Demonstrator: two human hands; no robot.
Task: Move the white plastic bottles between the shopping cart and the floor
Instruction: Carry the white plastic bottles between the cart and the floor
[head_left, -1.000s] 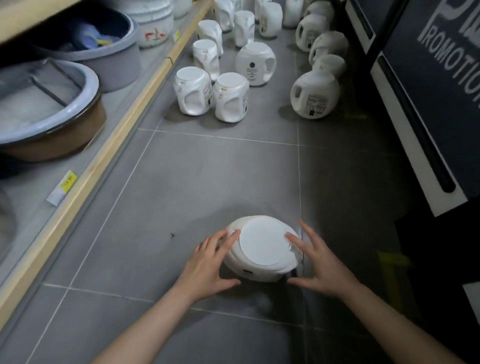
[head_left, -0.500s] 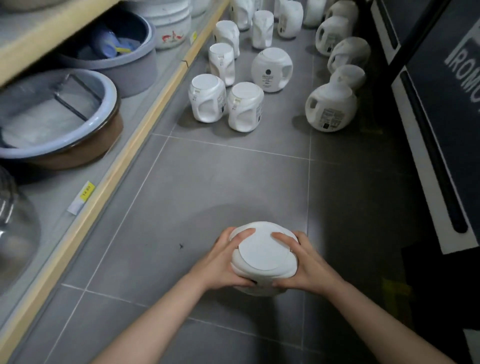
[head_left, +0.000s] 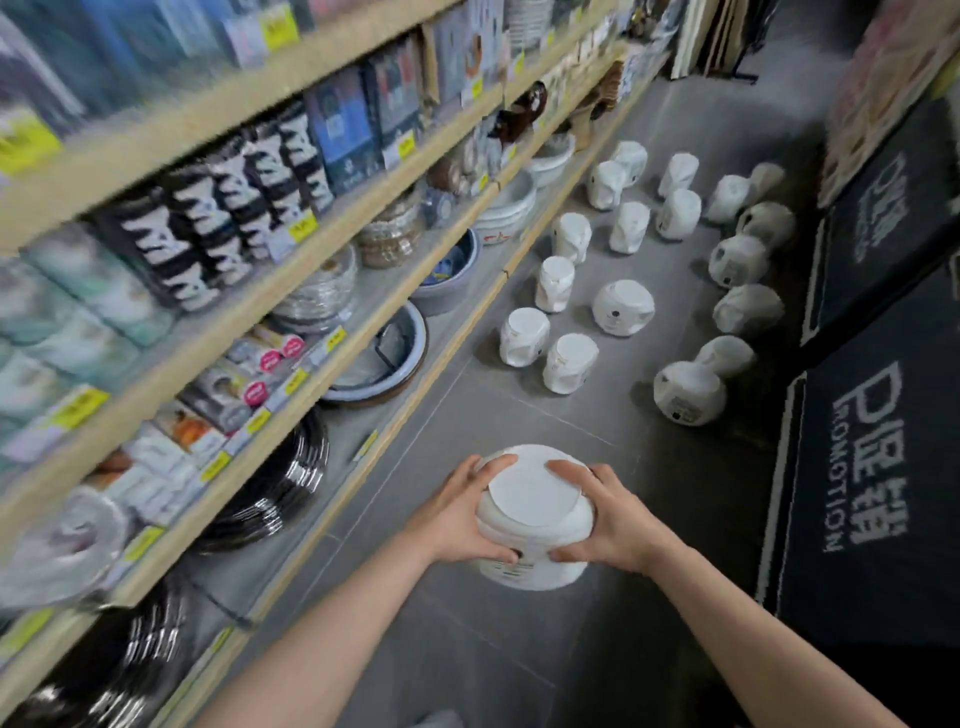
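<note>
While the wooden store shelves (head_left: 291, 291) run along the left with packaged goods, bowls and yellow price tags, I see my left hand (head_left: 457, 512) curled round the left side of a white plastic bottle (head_left: 535, 519), held bottom-up above the grey tiled floor (head_left: 519, 415). My right hand (head_left: 610, 522) clasps its right side, fingers over the rim. Farther off, many more white bottles (head_left: 623, 306) stand on the floor, with a dark promotion sign (head_left: 872, 483) at the right.
</note>
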